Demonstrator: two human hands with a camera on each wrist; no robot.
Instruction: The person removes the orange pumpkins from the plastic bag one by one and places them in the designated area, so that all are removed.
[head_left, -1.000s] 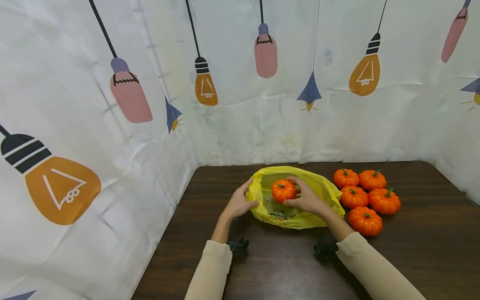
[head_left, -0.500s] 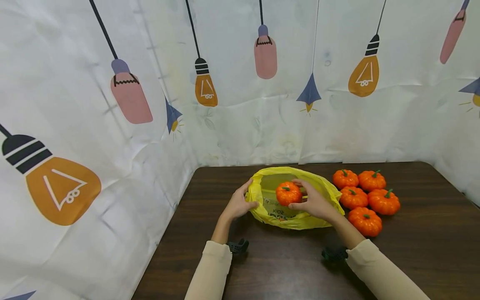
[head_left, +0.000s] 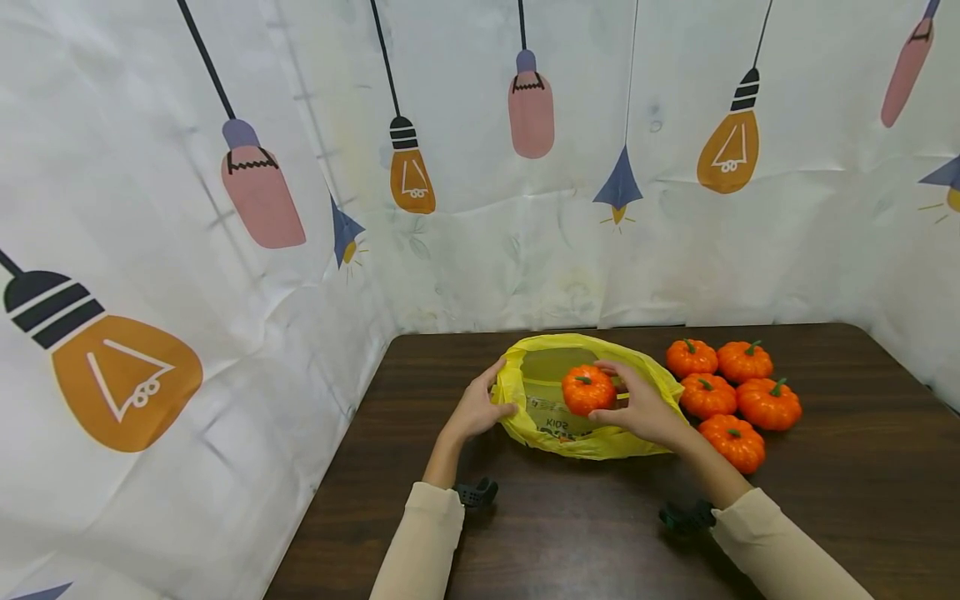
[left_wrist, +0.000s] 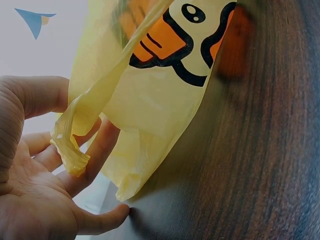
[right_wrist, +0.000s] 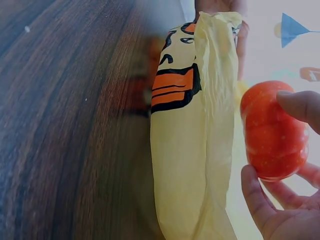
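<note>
A yellow plastic bag (head_left: 637,433) lies on the table, its mouth facing up and towards me. My left hand (head_left: 474,406) holds the bag's left rim; in the left wrist view the fingers (left_wrist: 102,150) go behind the yellow plastic. At the mouth, my right hand (head_left: 641,408) grips a small orange toy pumpkin (head_left: 588,390) with a green stem. In the right wrist view the thumb (right_wrist: 300,106) presses one side of the pumpkin (right_wrist: 272,132), with fingers on the other. Black and orange cartoon print shows on the bag (right_wrist: 182,165).
Several more orange pumpkins (head_left: 768,404) sit in a cluster right of the bag, close to its rim. The dark wooden table (head_left: 570,533) ends at a white curtain (head_left: 480,275) printed with lamps, behind and at the left.
My right hand has moved right and slightly towards me, with the pumpkin in its grip. The left hand and the bag stay nearly still.
</note>
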